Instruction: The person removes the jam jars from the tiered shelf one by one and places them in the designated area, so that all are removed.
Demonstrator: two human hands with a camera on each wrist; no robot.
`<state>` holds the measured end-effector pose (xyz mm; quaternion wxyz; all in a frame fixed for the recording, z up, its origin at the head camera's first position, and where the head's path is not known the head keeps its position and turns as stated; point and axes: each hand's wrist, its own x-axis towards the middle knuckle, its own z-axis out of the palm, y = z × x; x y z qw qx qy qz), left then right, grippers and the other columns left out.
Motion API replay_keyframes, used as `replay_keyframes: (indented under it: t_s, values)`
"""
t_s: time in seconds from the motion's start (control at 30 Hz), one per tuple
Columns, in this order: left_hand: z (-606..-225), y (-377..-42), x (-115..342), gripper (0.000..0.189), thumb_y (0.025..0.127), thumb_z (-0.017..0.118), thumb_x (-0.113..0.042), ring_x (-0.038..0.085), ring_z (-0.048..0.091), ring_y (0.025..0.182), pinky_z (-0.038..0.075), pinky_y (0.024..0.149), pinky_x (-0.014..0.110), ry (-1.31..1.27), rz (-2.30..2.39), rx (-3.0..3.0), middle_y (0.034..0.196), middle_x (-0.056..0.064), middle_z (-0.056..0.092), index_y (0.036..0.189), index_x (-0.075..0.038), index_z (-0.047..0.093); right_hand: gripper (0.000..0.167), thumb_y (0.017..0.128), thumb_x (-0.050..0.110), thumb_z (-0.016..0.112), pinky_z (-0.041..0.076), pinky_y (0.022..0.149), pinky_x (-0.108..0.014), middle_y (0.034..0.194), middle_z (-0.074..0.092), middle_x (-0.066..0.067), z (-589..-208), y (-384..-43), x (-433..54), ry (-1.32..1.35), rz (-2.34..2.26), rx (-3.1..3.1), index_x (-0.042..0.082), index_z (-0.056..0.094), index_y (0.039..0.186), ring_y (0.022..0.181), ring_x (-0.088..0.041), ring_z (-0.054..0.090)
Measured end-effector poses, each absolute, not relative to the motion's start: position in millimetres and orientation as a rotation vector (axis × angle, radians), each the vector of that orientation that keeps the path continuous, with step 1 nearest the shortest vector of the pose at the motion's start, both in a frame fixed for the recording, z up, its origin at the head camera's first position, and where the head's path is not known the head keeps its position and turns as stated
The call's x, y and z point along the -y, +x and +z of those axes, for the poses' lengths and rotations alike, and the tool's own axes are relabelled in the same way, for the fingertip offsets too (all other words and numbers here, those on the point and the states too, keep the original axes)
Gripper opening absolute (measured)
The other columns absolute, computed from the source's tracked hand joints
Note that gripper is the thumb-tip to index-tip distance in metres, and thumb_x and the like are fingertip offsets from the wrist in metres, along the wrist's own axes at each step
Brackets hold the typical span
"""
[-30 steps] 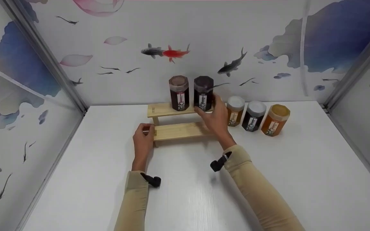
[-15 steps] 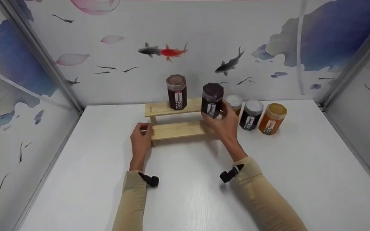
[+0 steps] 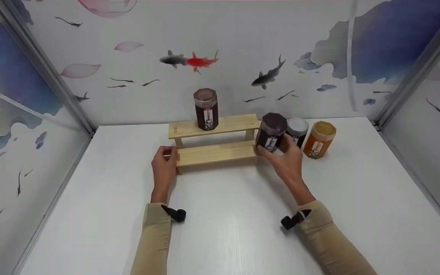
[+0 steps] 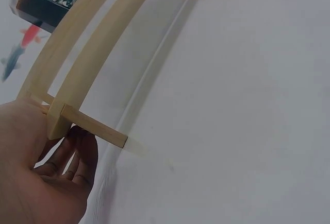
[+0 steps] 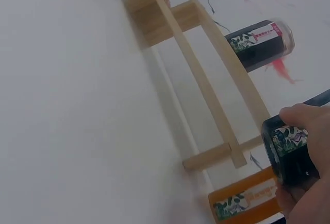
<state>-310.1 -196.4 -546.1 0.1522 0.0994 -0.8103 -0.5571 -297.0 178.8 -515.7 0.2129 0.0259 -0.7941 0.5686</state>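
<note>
My left hand (image 3: pixel 163 168) grips the left end of a two-step wooden rack (image 3: pixel 216 153); in the left wrist view its fingers (image 4: pixel 85 157) curl under the lower board beside the leg. My right hand (image 3: pixel 287 158) holds a dark octagonal jar (image 3: pixel 272 130) with a purple-black lid, thumb on one side and fingers on the other. That jar tilts slightly, just off the rack's right end. On the top step stands another dark jar (image 3: pixel 206 110) with a brownish lid and a red-and-white label. The lower step is bare.
Right of the rack stand a dark jar with a white lid (image 3: pixel 297 126), partly covered by the held jar, and an amber jar (image 3: pixel 320 139) with a yellow lid. An amber jar (image 5: pixel 242 203) sits close below the held one in the right wrist view. Printed walls enclose the white table (image 3: pixel 220 229).
My right hand has lifted the dark jar off the top step and carried it right and down, past the rack's end. My left hand keeps its grip on the rack.
</note>
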Motion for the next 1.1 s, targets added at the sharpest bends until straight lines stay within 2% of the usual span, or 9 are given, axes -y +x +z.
replay_keyframes:
  t_s: [0.17,0.47,0.73,0.9,1.1]
  values:
    - [-546,-309,198,0.028,0.113,0.06,-0.031,0.022,0.066,0.107,0.054,0.085,0.031,0.287,-1.598,2.336,0.127,0.01,0.069,0.13,-0.009,0.067,0.081,0.085,0.022,0.095,0.052,0.116,-0.049,0.145,0.066,-0.02,-523,-295,-196,0.023,1.588,2.257,0.002,0.054,0.153,0.133,-0.035,0.066]
    - [-545,-309,198,0.03,0.113,0.059,-0.032,0.022,0.065,0.108,0.055,0.086,0.033,0.3,-1.601,2.348,0.127,0.009,0.069,0.131,-0.01,0.067,0.084,0.086,0.021,0.094,0.049,0.119,-0.051,0.15,0.062,-0.028,-536,-295,-213,-0.013,1.516,2.483,-0.005,0.05,0.152,0.14,-0.042,0.062]
    - [-546,-311,197,0.029,0.113,0.059,-0.033,0.022,0.065,0.11,0.055,0.088,0.032,0.31,-1.599,2.345,0.128,0.008,0.069,0.13,-0.011,0.066,0.083,0.087,0.018,0.093,0.048,0.12,-0.055,0.154,0.058,-0.028,-533,-291,-221,0.067,1.426,2.674,-0.002,0.048,0.154,0.144,-0.044,0.057]
    - [-547,-311,198,0.029,0.112,0.06,-0.032,0.023,0.066,0.108,0.054,0.087,0.032,0.312,-1.582,2.347,0.127,0.01,0.069,0.129,-0.01,0.067,0.084,0.088,0.011,0.091,0.05,0.118,-0.055,0.155,0.057,-0.025,-535,-292,-227,0.132,1.413,2.731,0.002,0.046,0.158,0.144,-0.041,0.058]
    - [-546,-312,199,0.03,0.112,0.06,-0.032,0.023,0.066,0.106,0.054,0.086,0.033,0.299,-1.579,2.348,0.127,0.011,0.069,0.129,-0.009,0.067,0.079,0.087,0.018,0.093,0.054,0.112,-0.054,0.146,0.063,-0.023,-540,-293,-224,0.074,1.369,2.662,0.001,0.052,0.152,0.135,-0.038,0.063]
